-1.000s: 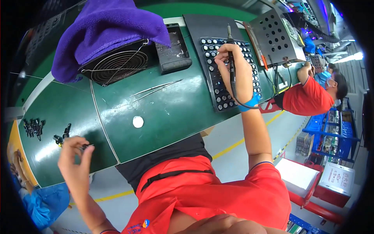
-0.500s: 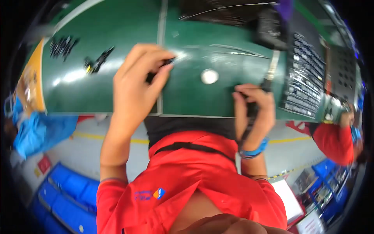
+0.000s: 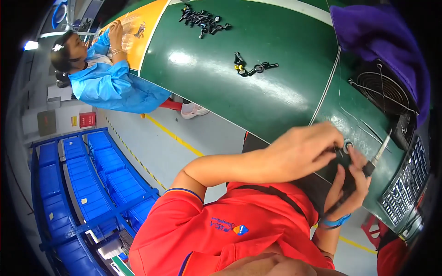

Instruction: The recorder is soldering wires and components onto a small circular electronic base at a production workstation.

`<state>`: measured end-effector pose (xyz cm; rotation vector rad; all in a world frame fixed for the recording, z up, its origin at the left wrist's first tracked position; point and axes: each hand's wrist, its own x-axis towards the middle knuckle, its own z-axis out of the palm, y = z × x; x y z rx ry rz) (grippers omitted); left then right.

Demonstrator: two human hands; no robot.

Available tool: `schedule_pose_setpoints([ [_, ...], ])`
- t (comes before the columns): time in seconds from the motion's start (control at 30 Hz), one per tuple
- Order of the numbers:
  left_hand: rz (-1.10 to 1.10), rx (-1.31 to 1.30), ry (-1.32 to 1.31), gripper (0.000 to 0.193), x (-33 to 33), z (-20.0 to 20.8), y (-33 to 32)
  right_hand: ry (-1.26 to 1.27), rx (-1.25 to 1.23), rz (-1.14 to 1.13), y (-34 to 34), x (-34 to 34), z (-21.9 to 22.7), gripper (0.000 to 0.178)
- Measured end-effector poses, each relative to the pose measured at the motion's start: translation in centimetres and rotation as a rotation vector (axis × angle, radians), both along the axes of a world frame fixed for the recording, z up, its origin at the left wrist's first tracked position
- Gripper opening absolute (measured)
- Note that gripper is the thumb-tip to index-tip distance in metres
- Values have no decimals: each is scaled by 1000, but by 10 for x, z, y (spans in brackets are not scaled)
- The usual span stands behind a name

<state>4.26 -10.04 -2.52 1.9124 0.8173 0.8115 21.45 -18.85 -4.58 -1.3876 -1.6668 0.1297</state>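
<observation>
My left hand (image 3: 311,149) is closed in a pinch on a small dark part (image 3: 340,151), mostly hidden by the fingers and blurred. Close beside it, my right hand (image 3: 352,186) has its fingers curled around a black-handled tool with a long pale metal shaft (image 3: 383,145), which looks like a soldering iron; the shaft points away to the far right. A small round silvery disc (image 3: 348,144) shows between the two hands. Past them, thin metal tweezers (image 3: 372,132) lie on the green table.
Small black parts (image 3: 202,20) lie in a far cluster; black parts with a yellow piece (image 3: 240,68) are nearer. At right are a caged fan (image 3: 384,89), purple cloth (image 3: 382,50) and a tray of small parts (image 3: 405,184). A co-worker in blue (image 3: 113,87) sits left, behind blue bins (image 3: 92,179).
The view has swung left, bringing the co-worker and bins further in. My left hand has moved right, close to my right hand; both keep their hold.
</observation>
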Motion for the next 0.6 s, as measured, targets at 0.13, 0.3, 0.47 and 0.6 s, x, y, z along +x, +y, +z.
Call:
schedule_pose_setpoints([
  [0.13, -55, -56, -58, 29, 10, 1, -10, 324, -26, 2, -6, -4, -13, 44],
  [0.3, -107, 10, -51, 28, 10, 0, -5, 320, -161, -39, -15, 3, -7, 45],
  [0.47, -145, 4, 3, 21, 3, 5, 6, 43, -128, 34, -2, 4, 6, 42],
  [0.6, -55, 34, 50, 19, 18, 16, 27, -22, -195, 43, 0, 18, 7, 35],
])
